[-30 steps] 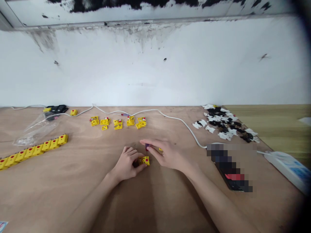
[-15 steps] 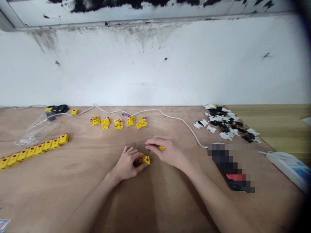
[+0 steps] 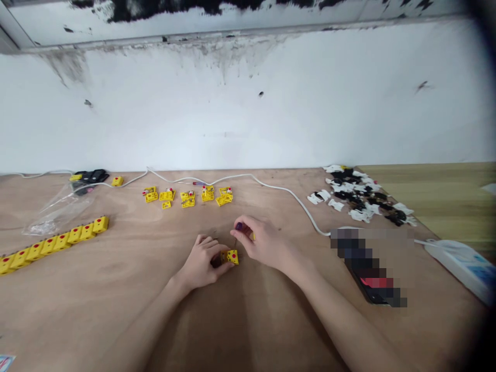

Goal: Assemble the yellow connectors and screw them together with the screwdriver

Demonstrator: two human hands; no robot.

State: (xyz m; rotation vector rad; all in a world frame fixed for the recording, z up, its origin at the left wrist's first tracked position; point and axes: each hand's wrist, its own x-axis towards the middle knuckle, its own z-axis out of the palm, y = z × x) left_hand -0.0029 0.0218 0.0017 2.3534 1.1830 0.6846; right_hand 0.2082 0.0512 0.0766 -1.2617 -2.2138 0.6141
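Note:
My left hand (image 3: 203,262) rests on the table, its fingers closed round a small yellow plastic housing (image 3: 232,257) with a red dot on it. Just to the right and above, my right hand (image 3: 258,240) pinches a screwdriver by its dark purple handle (image 3: 239,226). The thin shaft points down toward the yellow housing; whether its tip touches a screw is too small to tell. A bit of something yellow (image 3: 254,236) shows between the right hand's fingers, mostly hidden.
Opened yellow housings (image 3: 188,198) lie in a row beyond my hands, near another screwdriver (image 3: 196,183). A line of closed yellow housings (image 3: 62,241) and a plastic bag (image 3: 58,212) are left. Right are black and white pieces (image 3: 360,194), a blurred phone (image 3: 372,297) and a power strip (image 3: 461,263).
My right hand has turned the screwdriver from lying nearly flat to upright above the yellow housing. My left hand keeps its hold in nearly the same spot.

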